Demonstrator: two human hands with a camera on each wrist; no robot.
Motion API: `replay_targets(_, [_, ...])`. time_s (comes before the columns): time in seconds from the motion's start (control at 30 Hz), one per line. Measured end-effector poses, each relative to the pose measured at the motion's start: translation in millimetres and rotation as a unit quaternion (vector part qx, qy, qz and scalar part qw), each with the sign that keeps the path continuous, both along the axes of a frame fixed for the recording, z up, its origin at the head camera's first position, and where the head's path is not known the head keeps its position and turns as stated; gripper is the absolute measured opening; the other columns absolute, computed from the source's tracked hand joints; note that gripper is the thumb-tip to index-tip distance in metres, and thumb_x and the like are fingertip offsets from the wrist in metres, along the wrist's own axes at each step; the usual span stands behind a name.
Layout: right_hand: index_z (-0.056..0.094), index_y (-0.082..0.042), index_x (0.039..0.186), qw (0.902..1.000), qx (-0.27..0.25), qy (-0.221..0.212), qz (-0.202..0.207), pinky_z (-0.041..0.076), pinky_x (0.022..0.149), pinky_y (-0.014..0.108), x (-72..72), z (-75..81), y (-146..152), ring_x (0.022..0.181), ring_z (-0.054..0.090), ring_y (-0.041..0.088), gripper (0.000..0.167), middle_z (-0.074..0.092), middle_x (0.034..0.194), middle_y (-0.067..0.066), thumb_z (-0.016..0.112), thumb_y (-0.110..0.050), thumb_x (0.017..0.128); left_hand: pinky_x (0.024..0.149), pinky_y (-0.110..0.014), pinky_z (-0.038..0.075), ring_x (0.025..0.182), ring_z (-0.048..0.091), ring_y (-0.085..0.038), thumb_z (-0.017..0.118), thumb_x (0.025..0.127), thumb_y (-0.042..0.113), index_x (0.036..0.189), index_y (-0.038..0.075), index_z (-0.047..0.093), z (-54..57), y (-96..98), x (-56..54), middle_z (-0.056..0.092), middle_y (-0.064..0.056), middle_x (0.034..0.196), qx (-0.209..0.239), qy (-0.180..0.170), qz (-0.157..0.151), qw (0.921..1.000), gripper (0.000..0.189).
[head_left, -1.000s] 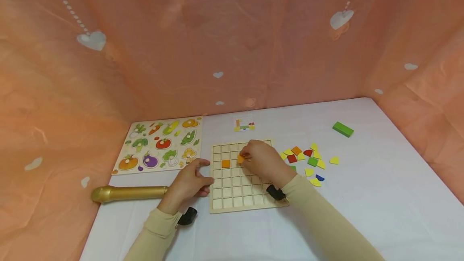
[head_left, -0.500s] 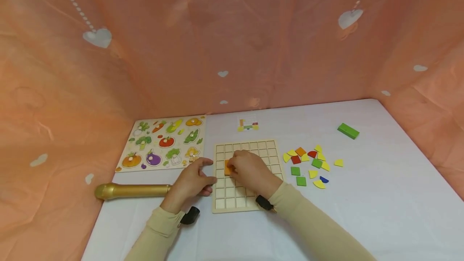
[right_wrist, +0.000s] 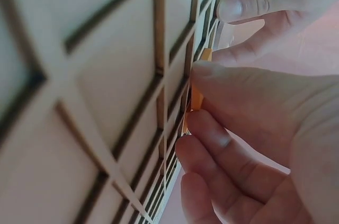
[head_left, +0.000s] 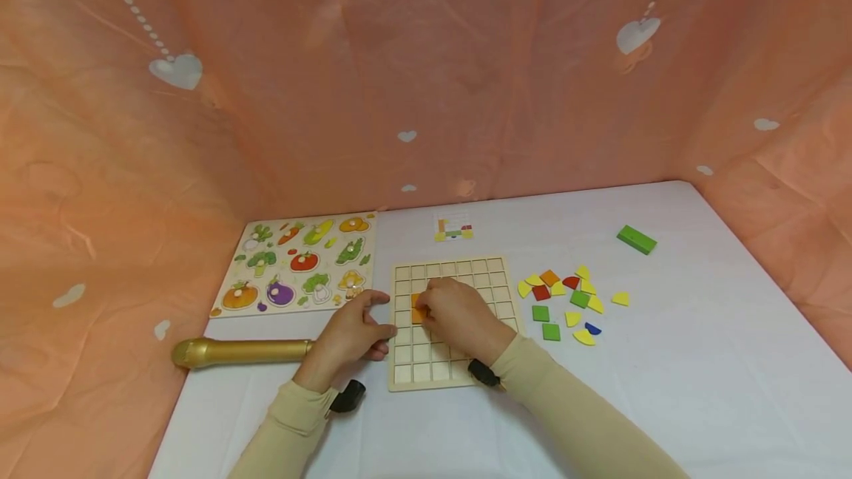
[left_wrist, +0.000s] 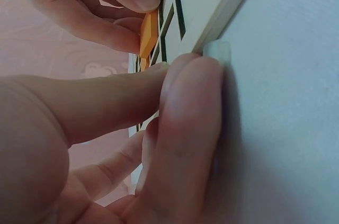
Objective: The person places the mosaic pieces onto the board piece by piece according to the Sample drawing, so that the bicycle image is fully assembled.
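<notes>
Thumb and fingers of my right hand (head_left: pixel 462 316) pinch an orange square tile (left_wrist: pixel 149 34) low over the wooden grid board (head_left: pixel 422 373). In the left wrist view that tile stands slightly proud of the board. Directly behind it, a second orange tile (head_left: pixel 416 300) lies in a cell of the second column from the left, partly covered by my fingers. My left hand (head_left: pixel 349 331) rests at the board's left side, with thumb and index fingertips touching its edge and the other fingers bent below.
Right of the board lie loose yellow, red, green, orange and blue pieces, among them a green square (head_left: pixel 551 332). A green block (head_left: pixel 636 239) is farther back. Behind the board is a pattern card (head_left: pixel 454 228). A vegetable puzzle (head_left: pixel 293 265) and a gold microphone (head_left: pixel 242 351) sit to the left.
My right hand has moved left and a little nearer with the orange tile, bringing it just in front of the other orange tile. My left hand has stayed at the board's edge.
</notes>
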State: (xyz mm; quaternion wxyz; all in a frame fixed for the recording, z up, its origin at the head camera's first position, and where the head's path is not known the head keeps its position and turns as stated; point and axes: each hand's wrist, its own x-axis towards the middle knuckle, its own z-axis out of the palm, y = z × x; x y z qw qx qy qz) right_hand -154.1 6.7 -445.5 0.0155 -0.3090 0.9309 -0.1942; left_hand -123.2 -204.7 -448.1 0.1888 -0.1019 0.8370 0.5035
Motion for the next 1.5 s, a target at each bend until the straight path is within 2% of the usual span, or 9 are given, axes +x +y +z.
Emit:
replay_targets(0.67, [0.084, -0.012, 0.111, 1.0, -0.002, -0.005, -0.001, 0.061, 0.08, 0.032, -2.0, 1.2, 6, 0.091, 0.067, 0.017, 0.017, 0.072, 0.099, 0.0, 0.085, -0.014, 0.094, 0.059, -0.031, 0.066, 0.061, 0.07, -0.017, 0.082, 0.095, 0.007, 0.147, 0.012, 0.058, 2.2, 5.7, -4.0, 0.064, -0.012, 0.085, -0.013, -0.006, -0.006, 0.9999, 0.057])
replay_targets(0.87, [0.084, -0.012, 0.112, 0.9991, -0.02, -0.038, -0.005, 0.062, 0.085, 0.034, -2.9, 4.5, 14, 0.096, 0.068, 0.018, 0.016, 0.073, 0.102, 0.0, 0.08, -0.013, 0.096, 0.06, -0.031, 0.065, 0.062, 0.07, -0.017, 0.082, 0.095, 0.007, 0.147, 0.012, 0.057, 1.4, 5.4, -2.8, 0.064, -0.012, 0.084, -0.017, -0.01, -0.003, 0.9998, 0.058])
replay_targets(1.0, [0.083, -0.011, 0.114, 0.9967, -0.032, -0.06, -0.043, 0.062, 0.088, 0.037, -7.1, 8.9, 34, 0.098, 0.068, 0.018, 0.018, 0.074, 0.106, 0.001, 0.077, -0.015, 0.098, 0.06, -0.031, 0.066, 0.062, 0.07, -0.017, 0.082, 0.095, 0.006, 0.148, 0.012, 0.057, 2.3, 2.8, -1.0, 0.064, -0.013, 0.085, -0.024, -0.013, 0.002, 0.9996, 0.059])
replay_targets(1.23, [0.082, -0.006, 0.115, 0.9897, -0.035, -0.047, -0.131, 0.063, 0.087, 0.043, -20.1, 17.7, 99, 0.096, 0.07, 0.022, 0.022, 0.076, 0.106, 0.006, 0.076, -0.013, 0.095, 0.061, -0.032, 0.066, 0.064, 0.071, -0.017, 0.082, 0.095, 0.006, 0.149, 0.012, 0.056, 2.7, -0.5, 0.3, 0.064, -0.012, 0.087, -0.021, -0.009, 0.003, 0.9997, 0.06])
replay_targets(1.5, [0.079, -0.003, 0.123, 0.9702, -0.032, -0.078, -0.227, 0.061, 0.096, 0.053, -20.4, 16.8, 166, 0.106, 0.07, 0.032, 0.027, 0.075, 0.118, 0.016, 0.076, -0.014, 0.099, 0.06, -0.032, 0.066, 0.064, 0.072, -0.017, 0.081, 0.095, 0.005, 0.148, 0.012, 0.057, 1.1, 1.3, 1.2, 0.064, -0.012, 0.087, -0.021, -0.01, 0.002, 0.9997, 0.059])
